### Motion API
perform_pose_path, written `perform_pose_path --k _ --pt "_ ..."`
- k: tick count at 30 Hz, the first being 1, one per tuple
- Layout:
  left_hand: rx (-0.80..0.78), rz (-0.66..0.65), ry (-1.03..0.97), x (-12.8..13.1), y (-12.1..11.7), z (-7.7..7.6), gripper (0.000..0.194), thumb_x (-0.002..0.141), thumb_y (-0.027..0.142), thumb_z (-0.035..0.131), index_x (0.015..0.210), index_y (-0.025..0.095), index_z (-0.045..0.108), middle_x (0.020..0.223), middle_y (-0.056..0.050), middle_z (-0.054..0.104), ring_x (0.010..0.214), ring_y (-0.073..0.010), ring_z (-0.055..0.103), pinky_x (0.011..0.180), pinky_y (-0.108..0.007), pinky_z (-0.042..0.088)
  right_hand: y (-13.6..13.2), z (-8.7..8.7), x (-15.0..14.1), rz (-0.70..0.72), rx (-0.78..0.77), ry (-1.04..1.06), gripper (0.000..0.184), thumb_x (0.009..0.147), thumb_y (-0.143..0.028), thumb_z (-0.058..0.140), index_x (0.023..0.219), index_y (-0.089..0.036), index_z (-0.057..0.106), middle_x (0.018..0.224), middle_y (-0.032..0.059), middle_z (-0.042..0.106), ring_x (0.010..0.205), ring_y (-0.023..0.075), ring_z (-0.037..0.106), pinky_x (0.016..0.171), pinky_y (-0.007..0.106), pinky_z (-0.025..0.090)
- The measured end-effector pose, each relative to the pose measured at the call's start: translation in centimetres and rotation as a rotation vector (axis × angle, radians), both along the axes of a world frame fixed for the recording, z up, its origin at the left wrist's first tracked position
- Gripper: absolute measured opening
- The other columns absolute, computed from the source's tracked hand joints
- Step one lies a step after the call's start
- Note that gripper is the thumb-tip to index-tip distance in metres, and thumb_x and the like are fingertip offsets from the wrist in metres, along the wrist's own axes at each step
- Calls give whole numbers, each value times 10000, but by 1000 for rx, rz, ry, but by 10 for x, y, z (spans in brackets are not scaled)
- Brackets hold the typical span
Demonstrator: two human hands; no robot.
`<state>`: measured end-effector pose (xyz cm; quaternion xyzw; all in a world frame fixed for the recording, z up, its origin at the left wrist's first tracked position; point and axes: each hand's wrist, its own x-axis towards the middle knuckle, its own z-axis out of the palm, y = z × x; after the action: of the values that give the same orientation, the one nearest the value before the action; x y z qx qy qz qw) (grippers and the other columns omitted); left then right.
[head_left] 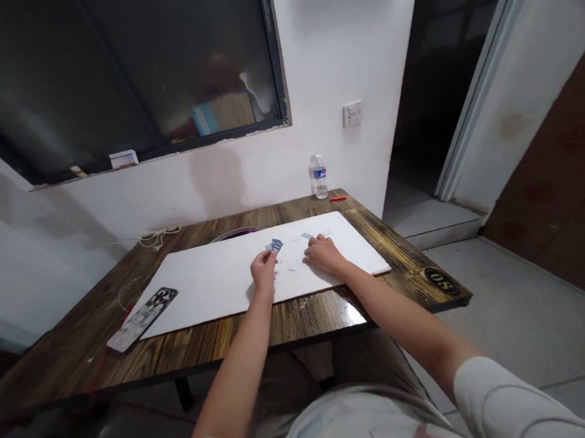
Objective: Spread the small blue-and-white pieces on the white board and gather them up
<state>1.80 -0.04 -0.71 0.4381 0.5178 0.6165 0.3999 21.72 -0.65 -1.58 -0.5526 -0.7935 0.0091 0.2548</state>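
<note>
A small fan of blue-and-white printed paper pieces point(275, 245) is pinched in my left hand point(263, 270), just above a white board point(206, 278). My right hand point(324, 254) rests on the board farther right, its fingers curled and drawn together. By its fingertips a small blue-and-white strip point(306, 235) lies flat on the board. Whether those fingers grip the strip or only touch it is hidden. Pale strips or marks show beyond the right hand, and a short dark mark lies between the hands; both are too small to make out.
The board lies on a dark wooden table point(319, 310). A phone point(144, 319) overlaps its left corner. Toward the wall are a coiled pale cord point(159, 236), a water bottle point(319, 177) and a red pen-like stick point(338, 198). A round dark-rimmed thing point(236, 233) is partly under the board.
</note>
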Motion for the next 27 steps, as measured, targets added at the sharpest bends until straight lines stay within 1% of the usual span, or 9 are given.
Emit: perform_pose_path --k 5,9,12,15,17,19,21,23,27 --pt "2 -5 -1 0 1 -1 506 530 494 831 883 149 718 666 -21 659 579 -111 559 470 -182 372 -4 2 -3 3 2 -55 175 865 -283 657 773 -174 758 977 165 678 1015 320 523 829 413 373" --pt "22 -5 -3 0 1 0 495 527 489 830 869 149 719 730 -35 685 599 -114 573 489 -189 393 -3 -2 -4 -1 3 15 160 883 -297 641 887 -176 746 989 143 691 992 283 564 815 372 394" --pt "32 -10 6 0 1 0 483 539 479 823 873 146 720 748 -39 693 599 -114 574 501 -198 405 0 -6 -5 5 -39 141 136 846 -288 682 923 -185 724 952 93 700 915 226 594 775 318 414" --pt "39 -23 20 0 0 1 458 546 463 821 863 147 722 701 -29 681 594 -120 576 513 -206 417 2 -10 -7 31 -103 343 193 742 -239 758 915 -180 696 880 34 700 802 175 603 713 272 428" --pt "37 -25 27 0 -1 1 446 550 456 820 861 152 723 675 -24 673 594 -127 579 512 -209 419 2 -13 -8 52 -128 463 203 691 -203 771 873 -180 684 826 3 691 734 151 594 667 253 429" --pt "28 -25 27 0 -1 0 451 547 461 818 863 154 724 666 -22 667 592 -131 581 503 -210 412 2 -14 -9 67 -126 546 152 675 -184 757 803 -182 676 761 -15 677 677 139 579 627 244 424" --pt "25 -40 22 0 -2 0 464 539 469 819 864 152 724 660 -19 661 589 -132 579 504 -213 408 1 -12 -9 98 -85 604 89 684 -193 744 727 -184 667 709 -19 660 641 136 564 607 246 422" --pt "28 -70 16 1 -3 -1 464 528 469 827 845 147 725 642 -13 651 582 -127 571 518 -218 413 -1 -9 -8 153 7 651 88 702 -225 742 682 -187 665 675 -17 639 623 136 551 600 253 424" --pt "23 -142 10 2 -5 -1 425 505 444 853 778 144 728 586 -6 627 554 -118 544 531 -231 421 -11 -2 -10 194 193 754 106 786 -294 689 735 -202 704 594 -23 589 562 135 519 561 264 422"
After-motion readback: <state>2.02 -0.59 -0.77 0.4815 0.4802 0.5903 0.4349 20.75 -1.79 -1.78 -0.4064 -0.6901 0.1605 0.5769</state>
